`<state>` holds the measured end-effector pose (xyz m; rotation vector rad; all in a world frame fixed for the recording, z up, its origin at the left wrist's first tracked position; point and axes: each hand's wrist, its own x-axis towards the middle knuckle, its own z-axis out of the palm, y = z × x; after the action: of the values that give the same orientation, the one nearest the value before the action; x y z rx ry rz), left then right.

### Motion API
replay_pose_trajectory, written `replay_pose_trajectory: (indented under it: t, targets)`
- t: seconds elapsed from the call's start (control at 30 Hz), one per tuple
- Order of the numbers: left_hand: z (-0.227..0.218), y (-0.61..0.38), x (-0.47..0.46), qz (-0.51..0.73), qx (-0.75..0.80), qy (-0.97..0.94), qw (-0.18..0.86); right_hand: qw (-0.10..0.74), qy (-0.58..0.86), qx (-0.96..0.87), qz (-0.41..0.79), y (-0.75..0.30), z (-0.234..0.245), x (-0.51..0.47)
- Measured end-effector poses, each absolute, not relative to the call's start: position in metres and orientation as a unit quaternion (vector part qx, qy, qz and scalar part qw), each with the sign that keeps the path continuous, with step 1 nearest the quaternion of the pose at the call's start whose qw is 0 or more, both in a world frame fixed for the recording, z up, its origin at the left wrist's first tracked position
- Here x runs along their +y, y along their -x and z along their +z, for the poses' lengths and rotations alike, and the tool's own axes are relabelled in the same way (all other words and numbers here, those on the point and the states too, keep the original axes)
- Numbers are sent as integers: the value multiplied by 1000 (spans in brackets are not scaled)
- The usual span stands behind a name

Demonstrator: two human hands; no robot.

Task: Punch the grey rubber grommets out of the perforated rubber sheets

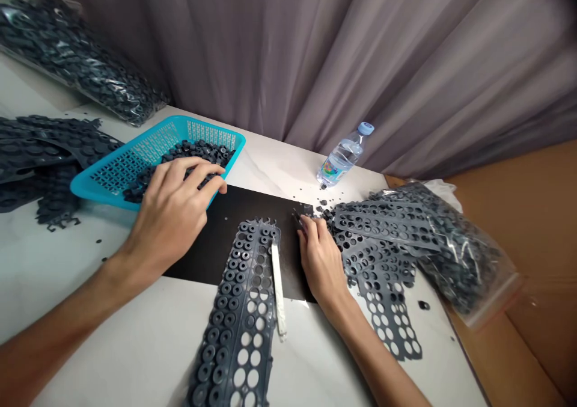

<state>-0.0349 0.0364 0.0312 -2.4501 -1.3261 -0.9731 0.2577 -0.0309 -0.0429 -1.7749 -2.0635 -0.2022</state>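
My left hand point(174, 211) reaches over the near rim of a turquoise plastic basket point(112, 178), fingers curled on the small dark rubber rings point(198, 151) heaped inside. My right hand point(320, 257) lies on a black mat point(216, 244), fingertips pinched together at the mat's far right edge beside a pile of punched-out grey rubber sheets point(383, 244); what it pinches is too small to name. Between my hands lies a grey rubber sheet point(238, 311) still holding several rings, with a white stick point(278, 290) resting on it.
A clear water bottle point(345, 154) lies by the grey curtain. Clear bags of grey rubber parts sit at far left point(76, 58) and at right point(464, 257). More grey sheets point(40, 154) are stacked at left. A brown cardboard surface point(527, 244) borders the white table on the right.
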Motion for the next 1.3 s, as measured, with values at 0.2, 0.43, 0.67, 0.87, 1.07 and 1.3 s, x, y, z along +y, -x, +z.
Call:
replay_pose_trajectory:
  t: [0.2,0.43,0.67,0.87,1.07,1.3]
  targets:
    - [22,67,58,-319,-502,800,80,172,629,-755,-73,-259,-38,-32]
    - [24,89,71,-261,-569,774,94,186,619,-759,-80,-261,-37,-30]
    - [36,71,60,-210,-607,762,86,167,610,-767,-105,-262,-42,-29]
    - [34,68,64,-274,-570,764,126,166,605,-771,-107,-253,-30,-37]
    - [27,28,40,-350,-378,855,56,191,560,-806,21,-235,-11,-55]
    - [-5,-9,-2,-188,-302,921,-159,165,562,-791,177,-243,0,-57]
